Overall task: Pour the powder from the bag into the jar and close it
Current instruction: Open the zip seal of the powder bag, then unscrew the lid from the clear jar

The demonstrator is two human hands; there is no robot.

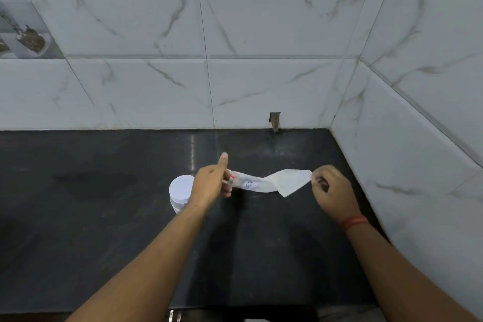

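1. Left hand (211,183): grip clenched on one end of the bag (271,182), thumb raised.
2. Right hand (333,191): grip pinching the bag's other end; the bag hangs stretched between both hands above the table (104,230).
3. Jar (181,192): white lid on, standing just beside the left hand.
4. Tiled wall (418,151) bounds the right; open table lies leftward.
5. Blue print on the bag is unreadable.
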